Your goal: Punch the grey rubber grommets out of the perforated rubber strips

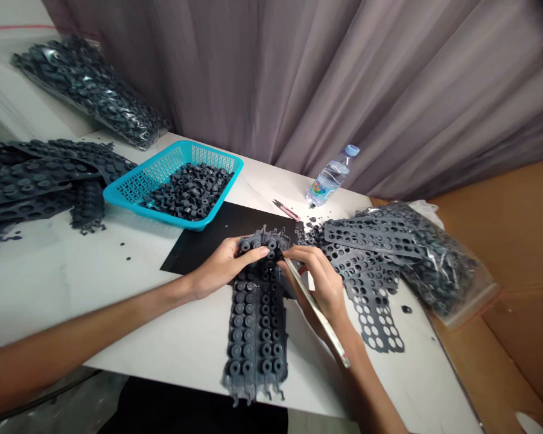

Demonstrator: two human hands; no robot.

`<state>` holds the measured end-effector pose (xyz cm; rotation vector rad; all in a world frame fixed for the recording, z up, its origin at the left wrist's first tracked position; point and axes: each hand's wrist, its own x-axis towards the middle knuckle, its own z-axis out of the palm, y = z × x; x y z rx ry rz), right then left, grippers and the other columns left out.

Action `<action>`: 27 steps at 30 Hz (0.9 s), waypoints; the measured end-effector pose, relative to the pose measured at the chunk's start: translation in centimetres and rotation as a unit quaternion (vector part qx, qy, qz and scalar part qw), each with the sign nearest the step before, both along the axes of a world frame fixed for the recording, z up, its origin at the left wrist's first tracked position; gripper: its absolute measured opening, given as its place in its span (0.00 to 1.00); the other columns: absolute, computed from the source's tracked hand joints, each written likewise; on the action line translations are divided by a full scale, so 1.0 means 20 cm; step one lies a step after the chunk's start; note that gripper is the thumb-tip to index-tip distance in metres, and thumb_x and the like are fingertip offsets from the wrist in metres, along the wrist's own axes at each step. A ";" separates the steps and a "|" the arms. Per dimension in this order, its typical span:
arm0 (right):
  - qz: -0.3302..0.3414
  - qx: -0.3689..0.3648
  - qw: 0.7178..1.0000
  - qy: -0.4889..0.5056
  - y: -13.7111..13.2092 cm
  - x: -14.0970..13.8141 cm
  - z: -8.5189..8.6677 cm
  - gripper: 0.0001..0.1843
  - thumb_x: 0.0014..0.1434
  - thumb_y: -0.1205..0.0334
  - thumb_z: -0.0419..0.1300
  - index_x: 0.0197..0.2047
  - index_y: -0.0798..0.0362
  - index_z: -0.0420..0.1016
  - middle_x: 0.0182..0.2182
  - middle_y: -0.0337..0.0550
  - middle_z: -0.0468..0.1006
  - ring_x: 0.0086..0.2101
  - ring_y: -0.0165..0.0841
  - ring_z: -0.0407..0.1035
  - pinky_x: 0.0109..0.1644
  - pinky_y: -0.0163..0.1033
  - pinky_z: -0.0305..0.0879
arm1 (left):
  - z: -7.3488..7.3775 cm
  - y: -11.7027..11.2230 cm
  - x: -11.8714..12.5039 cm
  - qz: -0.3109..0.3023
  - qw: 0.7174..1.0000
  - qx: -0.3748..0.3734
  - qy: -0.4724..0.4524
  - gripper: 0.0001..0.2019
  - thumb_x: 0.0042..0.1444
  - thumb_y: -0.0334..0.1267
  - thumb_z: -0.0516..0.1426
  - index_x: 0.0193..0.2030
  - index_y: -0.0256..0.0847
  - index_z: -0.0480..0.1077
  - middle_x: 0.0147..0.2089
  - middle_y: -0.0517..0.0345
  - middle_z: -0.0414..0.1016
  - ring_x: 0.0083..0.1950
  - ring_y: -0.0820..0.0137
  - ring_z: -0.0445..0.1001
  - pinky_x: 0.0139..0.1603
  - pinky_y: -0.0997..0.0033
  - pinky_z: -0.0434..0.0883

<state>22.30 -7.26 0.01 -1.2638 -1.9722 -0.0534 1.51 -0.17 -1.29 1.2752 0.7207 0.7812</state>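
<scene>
My left hand (pixel 221 265) is closed on the top end of a dark grey moulded rubber sheet (pixel 257 328), thumb across its face. Rows of round, ring-like parts cover the sheet, which hangs toward the table's front edge with ragged tabs at both ends. In my right hand (pixel 321 278) is a pair of long, pale tweezers (pixel 322 321), slanting down toward my wrist. Its fingertips are at the sheet's upper right edge, and the tool's tip there is partly hidden. Beneath both hands lies a black mat (pixel 194 250).
A blue basket (pixel 174 222) holds many small dark rubber parts. Uncut sheets (pixel 31 181) and a filled bag (pixel 95 90) lie left. On the right are punched-out sheets (pixel 373 241), another bag (pixel 447 271), pink-handled snips (pixel 287 210) and a water bottle (pixel 330 178).
</scene>
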 end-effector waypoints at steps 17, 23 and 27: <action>-0.054 0.007 0.997 -0.060 0.01 -0.02 0.00 0.15 0.72 0.62 0.59 0.60 0.49 0.72 0.46 0.48 0.79 0.45 0.39 0.71 0.42 0.42 0.73 | 0.00 0.00 0.01 -0.019 0.999 0.032 0.017 0.21 0.65 0.50 0.60 0.56 0.36 0.77 0.50 0.51 0.82 0.50 0.61 0.78 0.52 0.64 0.75; -0.089 0.022 0.991 -0.100 0.02 -0.03 -0.04 0.14 0.73 0.61 0.56 0.59 0.51 0.69 0.47 0.49 0.78 0.46 0.39 0.71 0.39 0.40 0.72 | -0.01 -0.01 0.02 -0.027 0.997 0.064 0.041 0.20 0.67 0.52 0.58 0.54 0.38 0.77 0.49 0.53 0.82 0.51 0.60 0.77 0.54 0.64 0.73; -0.161 -0.013 0.987 -0.020 0.04 -0.03 -0.06 0.15 0.75 0.58 0.51 0.60 0.53 0.66 0.49 0.52 0.75 0.43 0.38 0.73 0.40 0.42 0.71 | -0.03 -0.02 0.03 -0.043 0.996 0.071 0.041 0.19 0.67 0.51 0.57 0.54 0.38 0.77 0.49 0.53 0.82 0.52 0.60 0.77 0.55 0.64 0.72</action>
